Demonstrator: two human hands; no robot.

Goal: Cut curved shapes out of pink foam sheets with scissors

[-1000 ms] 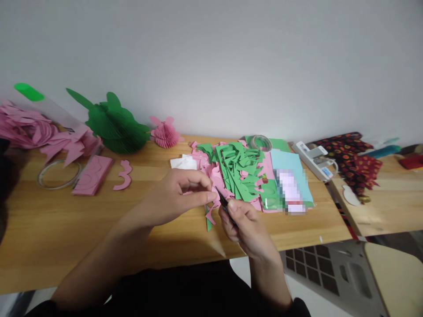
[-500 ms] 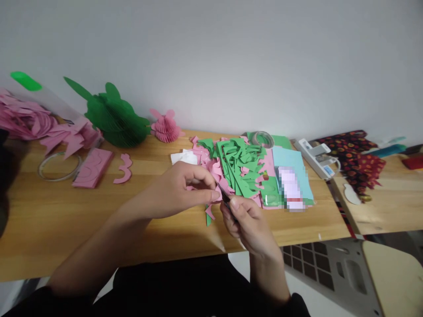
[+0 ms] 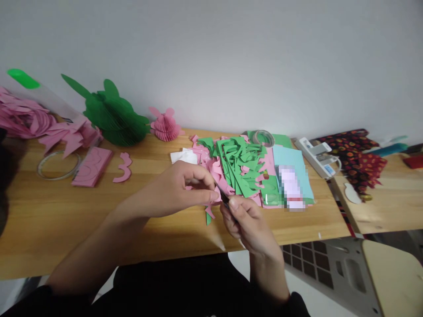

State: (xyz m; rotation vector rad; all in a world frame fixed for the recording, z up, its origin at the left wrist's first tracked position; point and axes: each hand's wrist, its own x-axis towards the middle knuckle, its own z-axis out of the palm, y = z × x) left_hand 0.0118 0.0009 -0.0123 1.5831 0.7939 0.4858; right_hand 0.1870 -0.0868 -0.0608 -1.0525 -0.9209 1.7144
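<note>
My left hand (image 3: 181,189) pinches a small piece of pink paper (image 3: 217,193) between thumb and fingers, above the table's middle. My right hand (image 3: 246,218) is closed round scissors (image 3: 225,197), whose dark blades point up and left against the pink paper. Their handles are mostly hidden in my palm. Just behind both hands lies a heap of green paper scraps (image 3: 241,163), mixed with pink scraps (image 3: 215,167). On the left, a cut wavy pink strip (image 3: 124,168) rests beside a stack of pink paper (image 3: 93,167) with curved lines drawn on it.
Along the wall stand a green honeycomb paper figure (image 3: 115,116) and a smaller pink one (image 3: 166,127). A tape roll (image 3: 264,138), light-blue paper (image 3: 302,165) and a white power strip (image 3: 317,157) are at right. A wire ring (image 3: 58,177) lies far left.
The view has shifted very slightly. Both hands keep nearly the same pose, with the paper and scissors still held together.
</note>
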